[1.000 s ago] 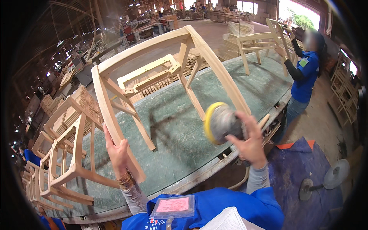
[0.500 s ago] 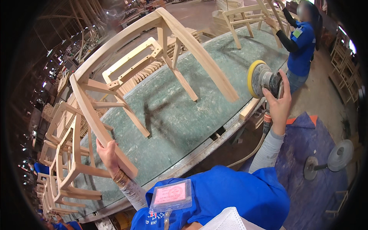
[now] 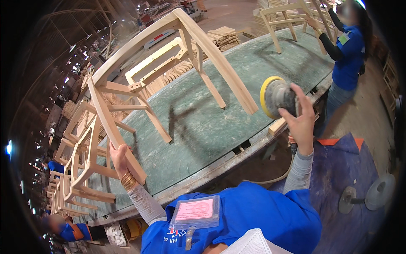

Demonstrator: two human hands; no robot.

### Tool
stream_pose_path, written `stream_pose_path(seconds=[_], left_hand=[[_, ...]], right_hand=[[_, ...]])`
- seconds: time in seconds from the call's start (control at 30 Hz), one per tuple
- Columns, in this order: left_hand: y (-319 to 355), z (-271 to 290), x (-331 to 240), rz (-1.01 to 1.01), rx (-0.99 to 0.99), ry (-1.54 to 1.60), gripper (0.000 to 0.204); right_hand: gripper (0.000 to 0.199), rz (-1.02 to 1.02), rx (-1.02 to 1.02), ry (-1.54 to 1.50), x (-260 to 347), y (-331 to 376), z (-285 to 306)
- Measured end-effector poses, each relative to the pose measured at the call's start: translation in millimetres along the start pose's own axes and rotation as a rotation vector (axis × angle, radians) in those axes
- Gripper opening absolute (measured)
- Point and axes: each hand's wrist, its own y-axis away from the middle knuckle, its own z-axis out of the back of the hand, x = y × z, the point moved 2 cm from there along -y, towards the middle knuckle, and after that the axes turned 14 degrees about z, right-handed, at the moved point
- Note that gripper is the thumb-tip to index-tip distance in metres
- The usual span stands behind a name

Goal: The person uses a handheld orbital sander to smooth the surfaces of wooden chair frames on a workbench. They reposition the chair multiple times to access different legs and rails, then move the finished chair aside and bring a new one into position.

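A bare wooden chair frame (image 3: 134, 47) is tipped on the green-topped table (image 3: 198, 139), its curved rail raised and its long legs slanting toward me. My left hand (image 3: 120, 160) is closed around the near left leg, close to its end. On the right, my right hand (image 3: 301, 120) grips a round power sander (image 3: 280, 98) from behind. The sander's yellow-edged pad faces left, held in the air just apart from the end of the right leg. A hose runs down from the sander below my wrist.
More chair frames (image 3: 86, 169) crowd the table's left end. A co-worker (image 3: 349, 55) handles another frame (image 3: 287, 21) at the far right. Wood pieces (image 3: 222, 37) are stacked behind the table. A fan (image 3: 378, 192) stands at right; another person (image 3: 69, 228) is lower left.
My right hand has brought the sander left and slightly down, closer to the right leg. My left hand keeps its hold on the frame. The view has turned a little left.
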Motion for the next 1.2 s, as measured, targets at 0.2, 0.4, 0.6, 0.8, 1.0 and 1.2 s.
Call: stream_pose_path(seconds=[0.2, 0.4, 0.6, 0.8, 1.0, 1.2], left_hand=[[-0.4, -5.7, -0.9, -0.006, -0.009, 0.052, 0.047], [5.5, 4.7, 11.4, -0.003, -0.042, 0.067, 0.048], [3.8, -0.5, 7.1, 0.008, -0.037, 0.037, 0.05], [8.8, -0.2, 9.3, 0.008, -0.042, 0.048, 0.05], [16.5, -2.9, 7.5, 0.002, -0.038, 0.061, 0.049], [14.8, -1.1, 12.1, -0.012, -0.032, 0.046, 0.049]], right_hand=[[0.067, 0.17, 0.325, 0.097, 28.2, -39.6, -35.5], [0.069, 0.163, 0.447, 0.143, 44.1, -2.0, -14.5], [0.069, 0.117, 0.389, 0.161, 47.2, 0.6, -22.3], [0.068, 0.135, 0.367, 0.159, 53.4, 7.8, -23.7], [0.067, 0.096, 0.363, 0.175, 53.0, 7.8, -19.6], [0.067, 0.107, 0.363, 0.209, 55.3, -3.1, -23.8]])
